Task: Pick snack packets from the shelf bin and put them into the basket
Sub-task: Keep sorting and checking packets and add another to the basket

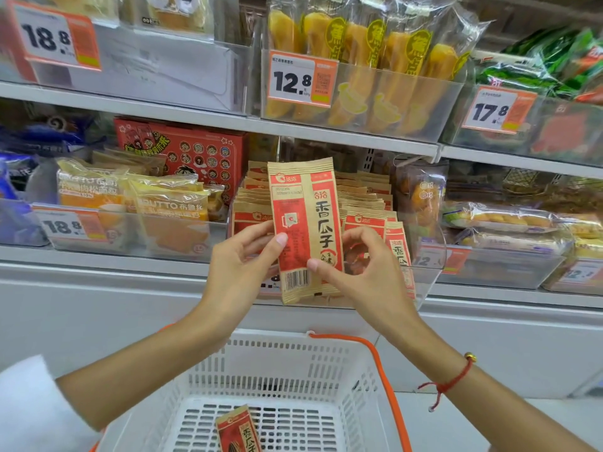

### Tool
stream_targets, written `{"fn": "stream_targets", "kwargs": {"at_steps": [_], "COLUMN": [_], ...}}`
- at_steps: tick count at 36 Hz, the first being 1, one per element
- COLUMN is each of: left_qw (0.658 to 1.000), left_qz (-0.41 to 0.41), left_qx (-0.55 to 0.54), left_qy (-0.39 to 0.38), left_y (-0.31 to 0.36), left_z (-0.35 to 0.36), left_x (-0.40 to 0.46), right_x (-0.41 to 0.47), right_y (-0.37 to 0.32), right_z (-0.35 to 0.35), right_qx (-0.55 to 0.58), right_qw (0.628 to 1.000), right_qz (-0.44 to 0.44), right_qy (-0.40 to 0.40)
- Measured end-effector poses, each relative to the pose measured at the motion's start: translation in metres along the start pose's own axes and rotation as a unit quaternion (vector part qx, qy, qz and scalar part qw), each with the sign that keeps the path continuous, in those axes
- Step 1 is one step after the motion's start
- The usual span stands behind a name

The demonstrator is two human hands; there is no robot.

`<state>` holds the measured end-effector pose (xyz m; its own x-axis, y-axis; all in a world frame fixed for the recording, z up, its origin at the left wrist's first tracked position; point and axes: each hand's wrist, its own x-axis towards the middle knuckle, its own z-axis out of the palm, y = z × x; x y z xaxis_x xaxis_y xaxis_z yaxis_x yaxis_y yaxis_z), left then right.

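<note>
My left hand (243, 256) and right hand (354, 265) both pinch one upright snack packet (305, 230) mid-frame, above the basket (293, 363).

- Upper shelf (195, 117): grey metal, carrying clear plastic bins of wrapped bread.
- Price tags (301, 81): orange-and-white, clipped to the bin fronts.
- Red carton (182, 151): stands on the lower shelf (98, 256).
- White panel (98, 314): plain, below the shelving.
</note>
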<state>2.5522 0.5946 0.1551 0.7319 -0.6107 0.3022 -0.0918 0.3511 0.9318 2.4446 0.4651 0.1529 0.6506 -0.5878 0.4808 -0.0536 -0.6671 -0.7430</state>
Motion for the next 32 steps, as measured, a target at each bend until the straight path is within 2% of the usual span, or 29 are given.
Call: {"fn": "stream_targets", "kwargs": {"at_steps": [9,20,26,30,32], "left_qw": [0.993,0.984,0.983,0.991,0.994], "left_qz": [-0.064,-0.091,-0.095,-0.084,-0.079], "left_qx": [0.013,0.047,0.056,0.016,-0.014], "left_qy": [-0.101,-0.143,-0.146,-0.101,-0.074], "left_y": [-0.018,-0.031,-0.031,-0.025,-0.021], "left_z": [-0.001,0.005,0.003,0.002,0.002], "left_x": [0.0,-0.004,-0.005,-0.001,0.002], "right_x": [0.017,0.017,0.017,0.012,0.009], "right_y": [0.002,0.011,0.012,0.012,0.012], "right_z": [-0.018,-0.022,-0.023,-0.019,-0.015], "right_qx": [0.122,0.121,0.117,0.092,0.081], "right_qw": [0.989,0.986,0.99,0.996,0.996], "right_qz": [0.006,0.0,0.018,-0.006,-0.024], "right_qy": [0.077,0.116,0.079,0.001,-0.011]}}
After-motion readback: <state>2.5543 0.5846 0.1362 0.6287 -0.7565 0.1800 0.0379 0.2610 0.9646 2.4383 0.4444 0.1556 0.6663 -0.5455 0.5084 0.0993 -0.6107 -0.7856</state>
